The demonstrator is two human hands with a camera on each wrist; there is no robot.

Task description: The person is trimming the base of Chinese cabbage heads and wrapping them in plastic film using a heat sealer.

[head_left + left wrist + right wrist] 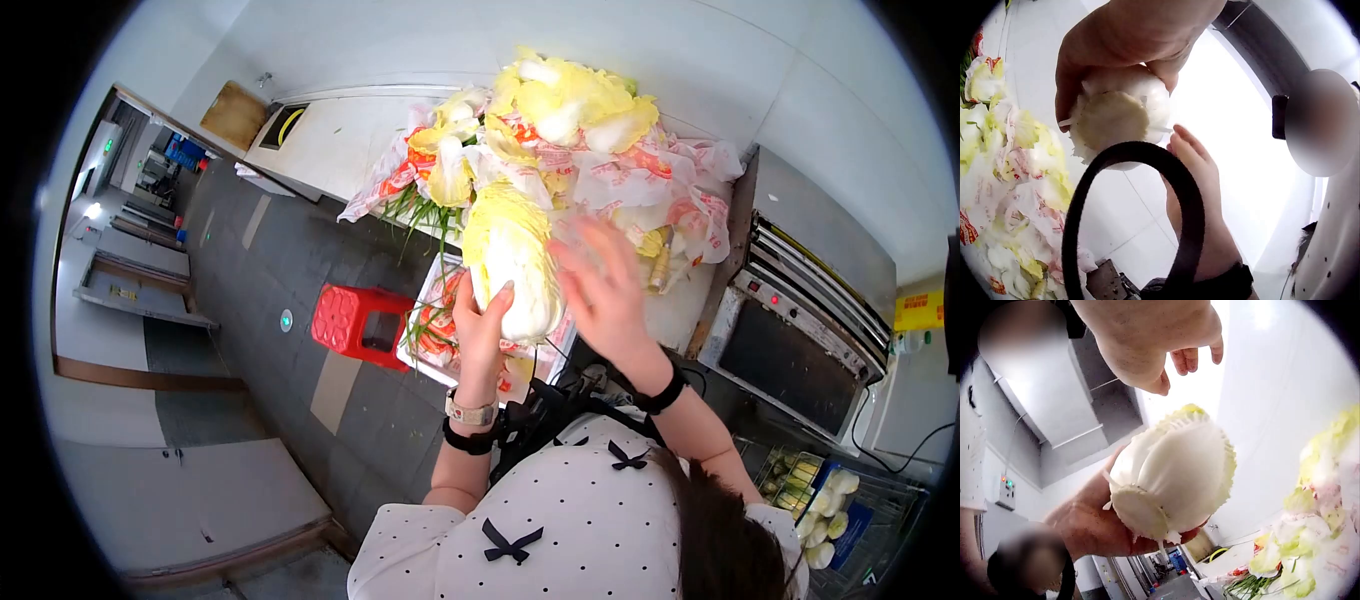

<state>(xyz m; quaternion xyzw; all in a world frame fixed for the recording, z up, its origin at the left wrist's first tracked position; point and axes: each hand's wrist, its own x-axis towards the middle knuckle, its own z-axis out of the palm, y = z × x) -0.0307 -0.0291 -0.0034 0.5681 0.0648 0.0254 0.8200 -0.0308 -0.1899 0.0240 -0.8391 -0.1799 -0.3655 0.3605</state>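
Note:
My left hand [479, 335] grips a napa cabbage [512, 262] near its root end, with the thumb along its side. The pale, cut base of this cabbage [1113, 117] faces the left wrist camera. In the right wrist view, broad white ribs and frilled yellow edges show on the cabbage [1180, 472], and the left hand [1094, 515] supports it from below. My right hand [604, 290], a little blurred, is raised just beside the cabbage, its fingers extended and holding nothing.
Loose yellow-white cabbage leaves [570, 95] lie heaped on red-printed plastic bags [625, 175] on the counter. Green stalks [425, 212] hang over its edge. Below stand a red stool [350, 318] and a white box [408, 345]. A metal appliance [800, 310] is at right, near a basket [880, 535] with vegetables.

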